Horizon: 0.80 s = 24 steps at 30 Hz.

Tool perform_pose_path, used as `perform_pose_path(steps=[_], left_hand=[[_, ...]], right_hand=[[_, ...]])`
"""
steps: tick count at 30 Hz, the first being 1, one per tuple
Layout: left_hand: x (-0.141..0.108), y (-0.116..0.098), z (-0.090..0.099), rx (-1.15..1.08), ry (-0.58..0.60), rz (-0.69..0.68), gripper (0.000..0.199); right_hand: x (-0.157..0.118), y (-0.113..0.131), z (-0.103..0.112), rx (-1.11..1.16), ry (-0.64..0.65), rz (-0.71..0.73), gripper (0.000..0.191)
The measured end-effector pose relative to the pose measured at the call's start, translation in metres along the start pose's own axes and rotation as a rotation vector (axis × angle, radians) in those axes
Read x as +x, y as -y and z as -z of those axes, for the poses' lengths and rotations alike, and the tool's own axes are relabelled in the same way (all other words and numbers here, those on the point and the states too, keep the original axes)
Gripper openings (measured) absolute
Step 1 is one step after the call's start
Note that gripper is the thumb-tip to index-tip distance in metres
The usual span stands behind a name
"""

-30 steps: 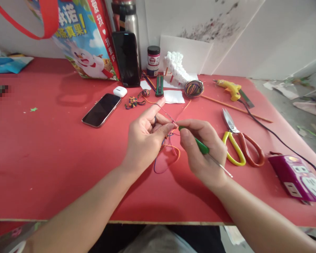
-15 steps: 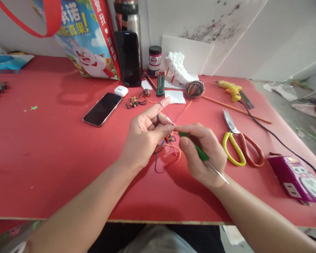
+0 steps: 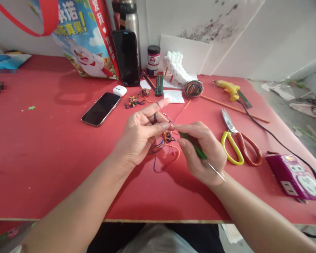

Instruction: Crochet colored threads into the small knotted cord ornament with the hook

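Near the middle of the counter (image 3: 68,175), a green hook (image 3: 200,152) is gripped in the right hand (image 3: 213,154), its long axis slanting from 4 o'clock to a tip pointed towards 10. Yarn (image 3: 168,136) is pinched in the left hand (image 3: 140,131); more of the tip is exposed beyond that thumb than a second ago, suggesting a loop is being worked.

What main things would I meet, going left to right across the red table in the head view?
Small green star, flat smartphone with a black screen, bare left hand pinching multicoloured yarn, bare right hand holding a green-handled metal hook, metal scissors with yellow and red handles, purple-and-white socket block.
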<state>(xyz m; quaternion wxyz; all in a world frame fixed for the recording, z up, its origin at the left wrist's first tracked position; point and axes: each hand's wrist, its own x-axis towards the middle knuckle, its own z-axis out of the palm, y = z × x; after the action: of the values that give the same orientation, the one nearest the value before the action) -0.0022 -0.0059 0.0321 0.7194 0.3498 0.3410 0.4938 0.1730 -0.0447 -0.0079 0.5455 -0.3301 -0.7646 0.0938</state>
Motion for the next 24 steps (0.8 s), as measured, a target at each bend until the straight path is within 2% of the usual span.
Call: perform_pose_path(steps=[4,10,19,24], left_hand=[[0.002,-0.004,0.005,0.006,0.015,-0.015,0.048],[0.006,-0.011,0.010,-0.040,0.057,0.064,0.037],[0.009,-0.016,0.012,-0.086,0.001,0.202,0.039],[0.009,-0.015,0.016,-0.062,0.032,0.192,0.040]], right_hand=[[0.001,-0.002,0.003,0.071,-0.021,-0.023,0.022],[0.003,0.002,0.009,0.067,-0.006,-0.068,0.020],[0.010,0.003,0.017,0.101,0.040,-0.061,0.019],[0.011,0.002,0.019,0.101,0.059,-0.070,0.019]])
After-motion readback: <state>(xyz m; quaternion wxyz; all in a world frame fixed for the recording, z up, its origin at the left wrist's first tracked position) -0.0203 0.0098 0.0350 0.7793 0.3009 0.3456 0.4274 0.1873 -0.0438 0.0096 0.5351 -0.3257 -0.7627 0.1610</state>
